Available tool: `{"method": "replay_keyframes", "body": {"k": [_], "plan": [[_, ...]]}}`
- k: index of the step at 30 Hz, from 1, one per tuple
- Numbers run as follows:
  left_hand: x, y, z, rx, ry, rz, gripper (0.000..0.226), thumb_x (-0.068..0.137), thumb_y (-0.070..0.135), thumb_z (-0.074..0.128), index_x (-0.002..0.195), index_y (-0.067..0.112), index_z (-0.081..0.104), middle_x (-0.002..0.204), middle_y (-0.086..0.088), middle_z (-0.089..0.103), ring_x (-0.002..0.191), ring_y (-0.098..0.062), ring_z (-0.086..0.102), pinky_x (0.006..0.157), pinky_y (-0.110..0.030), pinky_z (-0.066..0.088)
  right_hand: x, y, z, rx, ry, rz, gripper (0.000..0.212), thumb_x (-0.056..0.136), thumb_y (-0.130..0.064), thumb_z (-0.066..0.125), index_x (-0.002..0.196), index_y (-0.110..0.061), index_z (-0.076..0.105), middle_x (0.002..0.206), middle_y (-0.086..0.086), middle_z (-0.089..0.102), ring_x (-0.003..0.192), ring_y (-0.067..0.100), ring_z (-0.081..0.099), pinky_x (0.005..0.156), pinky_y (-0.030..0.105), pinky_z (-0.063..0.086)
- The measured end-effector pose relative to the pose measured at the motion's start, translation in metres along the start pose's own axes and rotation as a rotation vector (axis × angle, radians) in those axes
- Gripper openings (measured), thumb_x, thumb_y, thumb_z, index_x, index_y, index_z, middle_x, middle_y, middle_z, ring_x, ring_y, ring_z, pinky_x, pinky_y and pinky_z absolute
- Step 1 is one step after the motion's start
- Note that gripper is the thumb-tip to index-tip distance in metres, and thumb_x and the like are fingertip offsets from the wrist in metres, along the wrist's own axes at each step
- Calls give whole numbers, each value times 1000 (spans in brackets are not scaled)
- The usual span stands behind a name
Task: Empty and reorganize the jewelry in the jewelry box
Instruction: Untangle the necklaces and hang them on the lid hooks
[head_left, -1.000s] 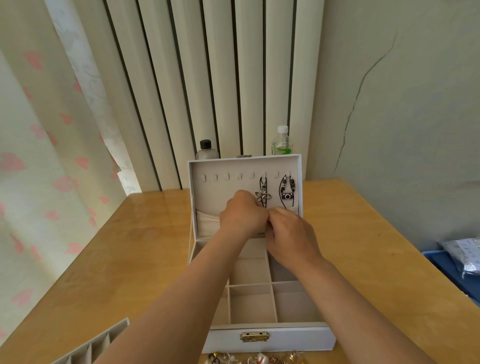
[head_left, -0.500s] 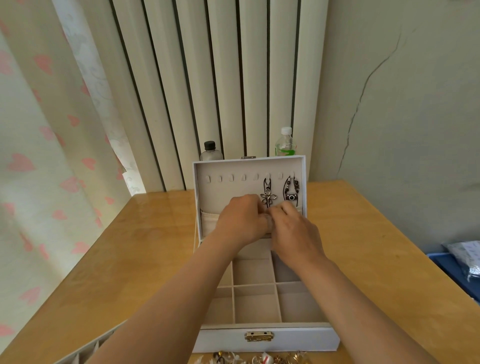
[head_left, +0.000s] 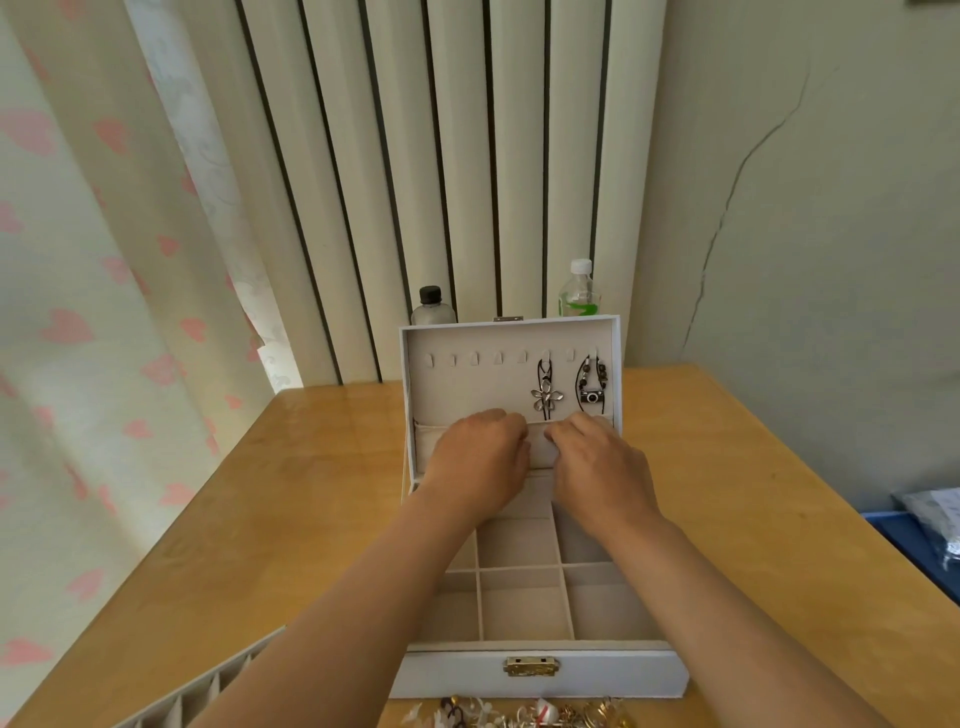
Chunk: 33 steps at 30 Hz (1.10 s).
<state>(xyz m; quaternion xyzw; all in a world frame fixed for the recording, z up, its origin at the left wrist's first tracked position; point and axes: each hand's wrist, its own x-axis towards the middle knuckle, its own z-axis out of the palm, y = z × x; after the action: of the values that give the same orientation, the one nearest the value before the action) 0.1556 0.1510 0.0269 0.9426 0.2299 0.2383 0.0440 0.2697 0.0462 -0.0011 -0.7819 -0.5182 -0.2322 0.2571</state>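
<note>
— Where is the jewelry box (head_left: 613, 675)?

— Lower middle of the frame, on the wooden table (head_left: 260, 519), with its brass latch (head_left: 531, 666) facing me. The lid (head_left: 467, 384) stands upright at the back, and the compartments I can see between my arms have nothing in them.

— And your hands?

— Both are up at the lid, just above centre. My left hand (head_left: 478, 457) and right hand (head_left: 597, 462) sit side by side, nearly touching, at the top edge of the fabric pocket (head_left: 431, 441) across the lid's lower part. The fingers (head_left: 558, 436) are curled in tight. The tips are hidden, so I cannot tell if they pinch the pocket's edge, something small, or nothing.

— What hangs in the lid?

— Two necklaces on the hooks at the right: a flower pendant (head_left: 546, 397) and, right of it, a camera pendant (head_left: 591, 396), both just above my right hand.

— Anything else?

— A heap of loose jewelry (head_left: 519, 714) at the bottom edge, in front of the box. A divided tray (head_left: 208, 686) is at the lower left, and two bottles (head_left: 431, 306) stand behind the lid.
</note>
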Motion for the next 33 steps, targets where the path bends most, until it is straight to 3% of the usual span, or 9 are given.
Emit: {"method": "replay_keyframes", "body": {"k": [6, 10, 13, 18, 27, 33], "plan": [[-14, 1, -6, 10, -119, 35, 28, 88, 12, 52, 111, 8, 66, 105, -12, 63, 99, -34, 59, 79, -45, 53, 0, -1, -5, -26, -99, -10, 27, 64, 5, 73, 84, -13, 67, 82, 2, 60, 76, 27, 63, 43, 25, 31], [-27, 1, -28, 4, -154, 0, 39, 91, 16, 53, 130, 15, 61, 125, -7, 62, 114, -29, 58, 94, -41, 49, -1, -9, -21, -56, -201, -13, 23, 88, -7, 54, 107, -14, 65, 107, 2, 60, 105, 24, 57, 60, 30, 38], [-39, 3, -50, 7, -156, -24, 39, 93, 18, 53, 132, 19, 60, 129, -4, 62, 118, -27, 57, 96, -40, 49, -4, -26, -47, -55, -293, -30, 26, 94, -11, 45, 114, -16, 60, 117, -2, 57, 114, 20, 51, 71, 32, 46], [-70, 22, -89, -39, -123, -38, 36, 95, 16, 52, 129, 15, 64, 124, -8, 65, 115, -27, 58, 95, -40, 50, -25, -59, -93, 80, -310, 18, 24, 92, -9, 46, 109, -15, 61, 108, 0, 57, 109, 22, 52, 79, 38, 50], [-173, 48, -98, -160, -100, -19, 27, 90, 10, 54, 111, 9, 71, 101, -8, 72, 93, -27, 63, 81, -39, 53, -109, -99, -131, 240, -299, 66, 21, 91, -7, 49, 100, -11, 67, 105, 4, 62, 99, 24, 56, 84, 42, 52], [-225, 53, -85, -171, -212, -51, 28, 90, 11, 57, 115, 9, 70, 108, -8, 70, 98, -26, 64, 86, -35, 51, -154, -106, -136, 364, -384, 176, 26, 90, -3, 51, 99, -12, 73, 100, 1, 66, 93, 16, 59, 80, 28, 49]]}}
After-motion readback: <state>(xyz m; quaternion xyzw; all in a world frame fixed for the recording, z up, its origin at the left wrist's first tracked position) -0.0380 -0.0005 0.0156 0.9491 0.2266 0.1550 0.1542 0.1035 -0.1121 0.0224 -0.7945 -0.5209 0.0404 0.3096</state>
